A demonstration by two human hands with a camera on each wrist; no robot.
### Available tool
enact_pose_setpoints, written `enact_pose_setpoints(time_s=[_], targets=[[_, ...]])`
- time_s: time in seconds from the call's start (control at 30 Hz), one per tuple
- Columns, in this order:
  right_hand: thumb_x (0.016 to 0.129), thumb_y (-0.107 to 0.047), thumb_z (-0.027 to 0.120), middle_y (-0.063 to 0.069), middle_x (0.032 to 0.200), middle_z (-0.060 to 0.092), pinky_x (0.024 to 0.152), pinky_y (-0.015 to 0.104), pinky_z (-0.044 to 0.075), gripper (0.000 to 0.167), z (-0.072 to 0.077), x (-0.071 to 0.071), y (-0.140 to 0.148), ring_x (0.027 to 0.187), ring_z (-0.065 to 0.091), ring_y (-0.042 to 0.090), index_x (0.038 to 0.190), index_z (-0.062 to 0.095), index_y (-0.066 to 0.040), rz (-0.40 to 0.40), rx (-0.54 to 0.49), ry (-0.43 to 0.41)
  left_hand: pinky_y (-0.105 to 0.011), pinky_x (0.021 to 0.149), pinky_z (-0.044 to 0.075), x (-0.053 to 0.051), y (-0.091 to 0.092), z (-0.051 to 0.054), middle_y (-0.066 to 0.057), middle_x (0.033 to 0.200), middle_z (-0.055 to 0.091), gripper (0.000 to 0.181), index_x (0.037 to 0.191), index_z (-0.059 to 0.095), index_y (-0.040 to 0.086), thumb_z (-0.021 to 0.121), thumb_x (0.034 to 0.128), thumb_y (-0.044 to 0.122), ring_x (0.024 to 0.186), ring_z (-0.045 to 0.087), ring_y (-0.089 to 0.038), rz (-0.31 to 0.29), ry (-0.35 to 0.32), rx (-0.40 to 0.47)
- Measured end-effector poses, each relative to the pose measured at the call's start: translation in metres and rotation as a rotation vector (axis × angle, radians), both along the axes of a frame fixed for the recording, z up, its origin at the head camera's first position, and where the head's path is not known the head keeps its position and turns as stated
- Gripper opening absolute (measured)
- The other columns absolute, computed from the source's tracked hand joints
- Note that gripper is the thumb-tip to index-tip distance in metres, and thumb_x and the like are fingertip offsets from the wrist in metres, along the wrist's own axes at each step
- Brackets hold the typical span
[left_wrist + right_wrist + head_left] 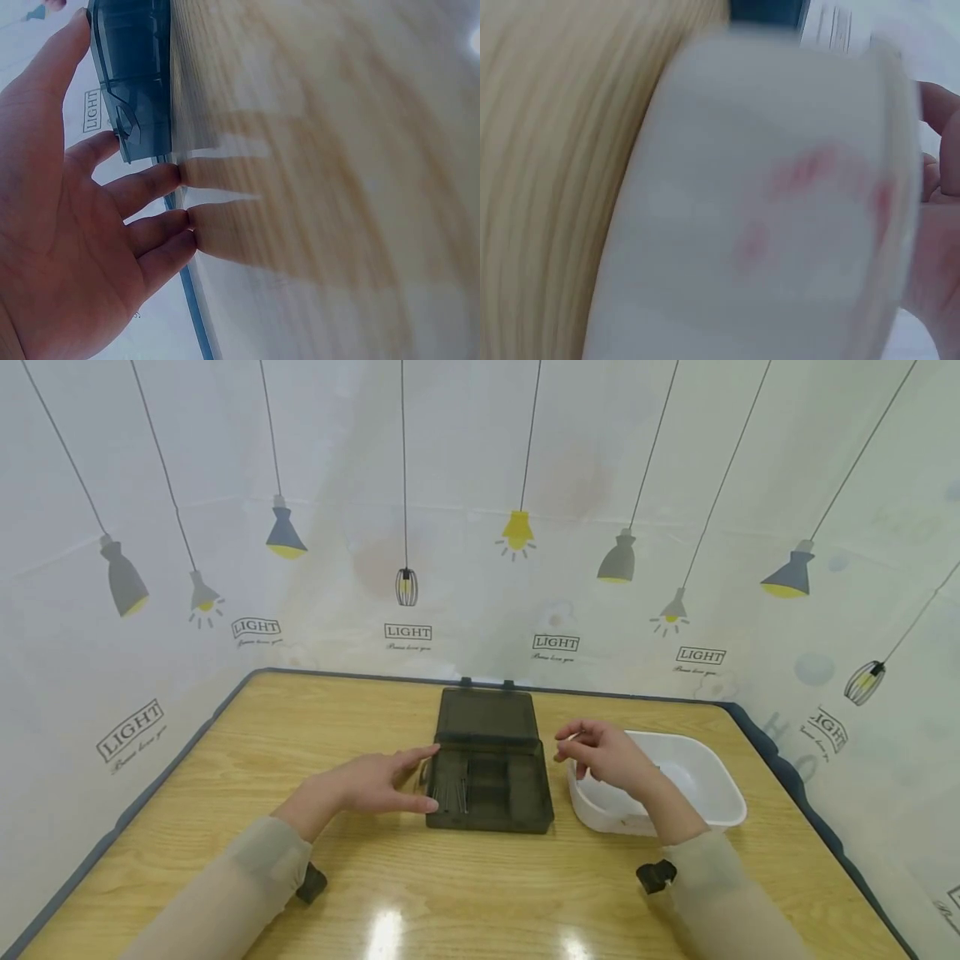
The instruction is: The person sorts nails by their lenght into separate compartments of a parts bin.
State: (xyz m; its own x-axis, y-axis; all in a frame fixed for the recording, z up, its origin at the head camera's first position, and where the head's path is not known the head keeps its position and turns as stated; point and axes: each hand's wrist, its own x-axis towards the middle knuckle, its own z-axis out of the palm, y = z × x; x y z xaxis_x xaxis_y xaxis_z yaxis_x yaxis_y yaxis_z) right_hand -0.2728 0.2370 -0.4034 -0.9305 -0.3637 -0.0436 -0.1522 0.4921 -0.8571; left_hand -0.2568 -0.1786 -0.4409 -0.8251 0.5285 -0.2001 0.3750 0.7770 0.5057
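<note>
The wooden surface [480, 893] carries everything I'm working with, and the white tub [697, 777] sits on it just right of the dark case; I'd expect stiff, light plastic, best taken by the rim. The case [528, 793] itself lies open, its lid [487, 714] laid back on the far side; I judge it thin-walled, rigid and smooth, likely to skid if nudged, so I'd steady it by its side walls rather than the lid. My left hand [375, 781] is at the case's left side, fingers spread apart, thumb on the near-left edge and index fingertip against that side. My right hand [611, 756] hangs right of the case, over the tub's nearer side, fingers bent with thumb close to index; I can't tell whether anything is pinched there. Smallest are the slim pieces [462, 795] inside the case's left part, beside my left thumb: they look metallic, so probably hard, slippery and quick to roll, best pinched mid-length.
</note>
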Motion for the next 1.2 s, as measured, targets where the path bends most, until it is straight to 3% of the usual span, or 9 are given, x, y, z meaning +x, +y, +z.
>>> enact_pose_setpoints(time_s=[0.17,0.33,0.6,0.97,1.2], targets=[[0.112,-0.029,0.066,0.020,0.116,0.080,0.060,0.032,0.053,0.035,-0.007,-0.013,0.038,0.076,0.069,0.021,0.134,0.065,-0.002,-0.069,0.061,-0.041,-0.066,0.127,0.039,-0.001,0.000,0.000,-0.016,0.175,0.042,0.105,0.176,0.020,0.041,0.065,0.0924,0.084,0.157,0.047,-0.045,-0.002,-0.002,0.009],[0.111,-0.026,0.067,0.018,0.117,0.078,0.063,0.031,0.053,0.035,-0.019,-0.021,0.060,0.083,0.068,0.022,0.138,0.066,-0.003,-0.080,0.128,-0.061,-0.066,0.128,0.039,-0.001,-0.001,0.000,-0.015,0.175,0.042,0.104,0.176,0.020,0.041,0.065,0.0927,0.084,0.157,0.047,-0.044,-0.006,-0.007,0.013],[0.105,-0.019,0.074,0.008,0.097,0.068,0.072,0.033,0.054,0.034,-0.038,-0.028,0.069,0.085,0.063,0.022,0.138,0.070,-0.010,-0.095,0.250,-0.074,-0.066,0.127,0.040,0.001,0.000,0.001,-0.016,0.174,0.043,0.105,0.177,0.020,0.039,0.066,0.0933,0.083,0.156,0.049,-0.044,-0.006,-0.003,0.009],[0.101,-0.016,0.078,0.009,0.104,0.069,0.077,0.032,0.054,0.039,-0.042,-0.026,0.085,0.088,0.062,0.022,0.139,0.071,-0.011,-0.100,0.323,-0.088,-0.066,0.128,0.038,0.002,0.001,0.003,-0.016,0.176,0.041,0.104,0.177,0.021,0.039,0.065,0.0933,0.083,0.159,0.044,-0.045,-0.004,-0.003,0.009],[0.103,-0.018,0.077,0.008,0.101,0.070,0.075,0.032,0.053,0.028,-0.043,-0.026,0.087,0.085,0.062,0.020,0.128,0.074,-0.007,-0.124,0.330,-0.070,-0.067,0.129,0.037,0.002,0.001,0.003,-0.016,0.176,0.040,0.104,0.177,0.021,0.038,0.065,0.0934,0.084,0.161,0.041,-0.046,-0.006,0.004,0.007]])
